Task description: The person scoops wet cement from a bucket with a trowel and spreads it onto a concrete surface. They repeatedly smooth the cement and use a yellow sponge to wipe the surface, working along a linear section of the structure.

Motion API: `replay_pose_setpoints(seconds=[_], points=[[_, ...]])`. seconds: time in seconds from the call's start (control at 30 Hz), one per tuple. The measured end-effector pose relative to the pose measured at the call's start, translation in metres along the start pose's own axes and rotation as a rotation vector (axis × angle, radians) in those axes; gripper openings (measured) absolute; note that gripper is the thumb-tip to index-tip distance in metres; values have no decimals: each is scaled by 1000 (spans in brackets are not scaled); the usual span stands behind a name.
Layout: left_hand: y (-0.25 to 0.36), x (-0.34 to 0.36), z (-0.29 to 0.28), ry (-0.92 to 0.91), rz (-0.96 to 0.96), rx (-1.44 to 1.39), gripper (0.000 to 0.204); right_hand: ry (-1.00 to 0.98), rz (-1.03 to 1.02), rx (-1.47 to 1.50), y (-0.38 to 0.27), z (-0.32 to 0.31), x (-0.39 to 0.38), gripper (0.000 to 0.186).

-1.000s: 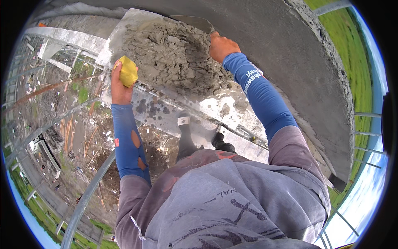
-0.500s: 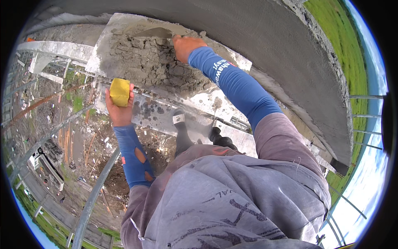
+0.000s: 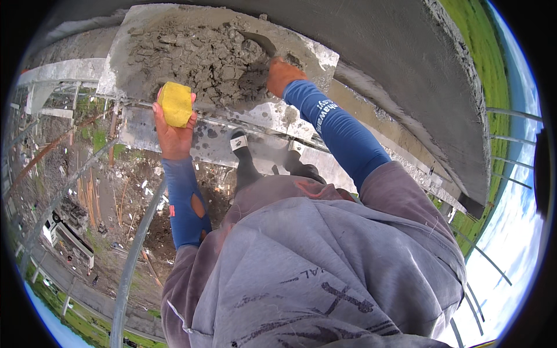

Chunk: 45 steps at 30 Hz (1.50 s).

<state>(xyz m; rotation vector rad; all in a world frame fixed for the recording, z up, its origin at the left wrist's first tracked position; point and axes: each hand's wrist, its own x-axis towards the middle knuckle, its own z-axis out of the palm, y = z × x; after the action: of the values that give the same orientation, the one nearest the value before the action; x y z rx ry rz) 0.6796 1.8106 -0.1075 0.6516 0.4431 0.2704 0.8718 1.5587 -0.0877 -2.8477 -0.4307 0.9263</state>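
Note:
My left hand (image 3: 174, 141) is wrapped around a yellow sponge block (image 3: 176, 104), held up at the near edge of a mortar board, with the palm and fingertips showing beside it. My right hand (image 3: 284, 76) is closed on a trowel (image 3: 259, 42), whose handle is hidden in the fist. The trowel's blade lies against the right part of a heap of wet grey mortar (image 3: 191, 58). Lumpy and cracked, the mortar covers much of the pale board (image 3: 111, 78). Blue sleeves cover both my forearms.
Beyond the board a smooth grey plastered wall (image 3: 400, 64) curves to the right. My feet stand on a narrow plank (image 3: 264, 152) spotted with mortar. Metal scaffold pipes (image 3: 136, 255) run at the left, above debris-strewn ground far below. A truck (image 3: 68, 239) stands down there.
My right hand and the trowel have moved right and nearer across the mortar. The sponge in my left hand has shifted slightly farther and right. The whole view has shifted a little.

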Motion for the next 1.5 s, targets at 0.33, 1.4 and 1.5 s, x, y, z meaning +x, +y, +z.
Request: replay_pose_setpoints(seconds=[0.33, 1.4, 1.5], points=[[5, 26, 60, -152, -50, 49, 68, -289, 614, 908, 132, 4, -89, 16], [-51, -28, 97, -94, -77, -179, 68, 24, -339, -130, 63, -17, -31, 32], [-66, -18, 117, -98, -84, -54, 59, -16, -305, -132, 77, -7, -33, 32]])
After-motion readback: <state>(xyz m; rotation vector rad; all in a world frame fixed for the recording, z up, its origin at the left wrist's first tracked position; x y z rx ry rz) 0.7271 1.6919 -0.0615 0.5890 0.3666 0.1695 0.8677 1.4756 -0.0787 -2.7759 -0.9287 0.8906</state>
